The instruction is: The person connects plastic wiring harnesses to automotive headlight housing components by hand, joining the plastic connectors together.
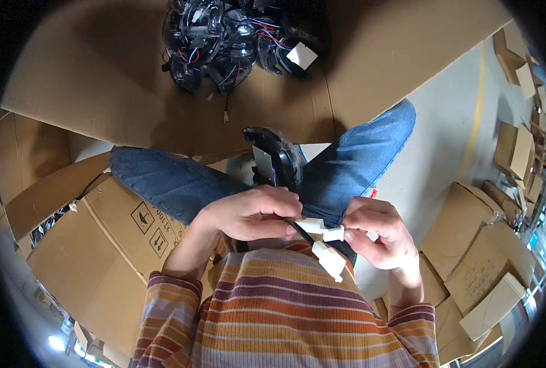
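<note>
In front of my waist, my left hand (254,211) is closed, pinching a black cable and the end of a white plug connector (311,226). A larger white connector (330,261) dangles from this black cable (299,231) over my striped shirt. My right hand (378,233) grips a small white connector (334,234) between thumb and fingers, right beside the one at my left hand. Whether the two are joined I cannot tell. Between my knees stands a black, curved, lamp-like part (279,153) with a pale flat plate (263,162) on it.
A large open cardboard box (113,110) lies ahead, holding a pile of black lamp-like parts (217,43) with thin wires. At the left is a cardboard carton (95,239). More cartons (469,239) stand at the right, on a grey floor (441,129) with a yellow line.
</note>
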A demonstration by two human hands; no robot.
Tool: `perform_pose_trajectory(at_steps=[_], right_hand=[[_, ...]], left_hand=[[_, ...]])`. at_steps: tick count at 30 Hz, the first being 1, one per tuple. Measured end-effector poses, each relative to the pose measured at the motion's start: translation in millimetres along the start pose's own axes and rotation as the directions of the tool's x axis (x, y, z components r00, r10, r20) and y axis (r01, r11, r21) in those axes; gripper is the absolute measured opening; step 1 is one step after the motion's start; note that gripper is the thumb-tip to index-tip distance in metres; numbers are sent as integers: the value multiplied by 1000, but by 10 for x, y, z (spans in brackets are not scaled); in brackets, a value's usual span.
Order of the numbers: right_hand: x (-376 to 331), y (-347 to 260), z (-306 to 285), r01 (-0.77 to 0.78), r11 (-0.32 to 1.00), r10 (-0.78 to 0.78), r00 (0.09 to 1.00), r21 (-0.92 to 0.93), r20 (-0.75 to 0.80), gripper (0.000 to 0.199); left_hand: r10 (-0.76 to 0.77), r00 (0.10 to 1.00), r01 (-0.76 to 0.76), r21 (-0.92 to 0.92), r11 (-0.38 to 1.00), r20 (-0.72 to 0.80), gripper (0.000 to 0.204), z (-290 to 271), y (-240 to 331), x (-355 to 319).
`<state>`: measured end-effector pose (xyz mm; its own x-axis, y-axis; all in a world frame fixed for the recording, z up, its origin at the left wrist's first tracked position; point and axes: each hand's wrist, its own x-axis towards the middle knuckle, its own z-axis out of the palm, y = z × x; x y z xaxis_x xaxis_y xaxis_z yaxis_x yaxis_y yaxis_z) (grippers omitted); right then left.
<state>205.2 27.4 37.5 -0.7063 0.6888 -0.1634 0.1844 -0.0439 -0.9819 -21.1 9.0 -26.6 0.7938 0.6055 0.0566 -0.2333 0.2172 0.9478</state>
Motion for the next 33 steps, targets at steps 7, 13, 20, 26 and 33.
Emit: perform_pose_trajectory(at_steps=[7,13,20,26,33], right_hand=[[-42,-30,-28,-45,998,45,999,-45,-13,5],[-23,-49,78,-46,962,34,998,-269,-49,8],[-130,-6,23,-93,982,78,993,-166,-91,7],[-91,-12,56,-47,988,41,998,-149,-47,9],[-99,-96,128,-61,922,64,998,-383,-4,9]], left_hand=[[28,990,-40,84,996,140,7,-122,54,61],[-25,984,3,124,992,175,6,-68,75,73],[-51,988,38,87,995,148,13,-87,49,27],[-106,979,87,109,990,176,12,-26,51,68],[-98,976,75,122,990,193,12,-20,34,85]])
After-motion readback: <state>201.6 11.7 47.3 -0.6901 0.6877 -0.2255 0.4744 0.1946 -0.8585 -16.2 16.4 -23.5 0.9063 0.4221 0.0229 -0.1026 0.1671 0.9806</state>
